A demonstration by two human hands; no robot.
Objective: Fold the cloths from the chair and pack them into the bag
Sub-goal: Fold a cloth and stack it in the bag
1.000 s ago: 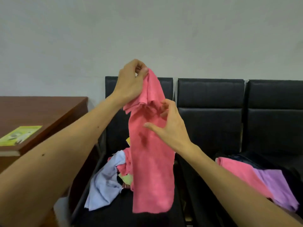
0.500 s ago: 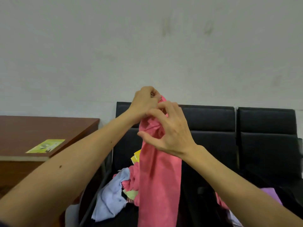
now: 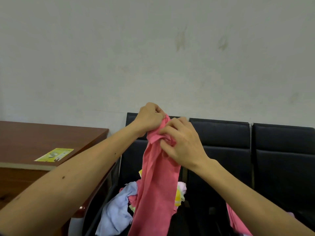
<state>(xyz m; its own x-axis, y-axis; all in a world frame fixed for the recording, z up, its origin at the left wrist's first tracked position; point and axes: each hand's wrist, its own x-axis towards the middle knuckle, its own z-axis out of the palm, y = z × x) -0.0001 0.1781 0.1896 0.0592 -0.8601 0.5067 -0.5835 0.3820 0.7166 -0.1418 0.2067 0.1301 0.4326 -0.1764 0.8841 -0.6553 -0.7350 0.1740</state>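
A long pink cloth (image 3: 156,188) hangs down in front of the leftmost black chair (image 3: 129,160). My left hand (image 3: 149,118) pinches its top edge, held high. Close beside it, my right hand (image 3: 182,143) grips the bunched upper part of the same cloth with curled fingers. A heap of loose cloths (image 3: 117,210), light blue, pink and yellow, lies on that chair's seat behind the hanging cloth. A strip of another pink cloth (image 3: 236,220) shows under my right forearm; the bag is hidden from view.
A brown wooden table (image 3: 34,143) stands to the left with a yellow-green leaflet (image 3: 54,155) on it. Two more black chairs (image 3: 252,150) continue to the right against a plain pale wall.
My right hand has risen from the cloth's middle to its top, next to my left hand. The camera has tilted upward, so the seats and the cloths at lower right have slid out of view.
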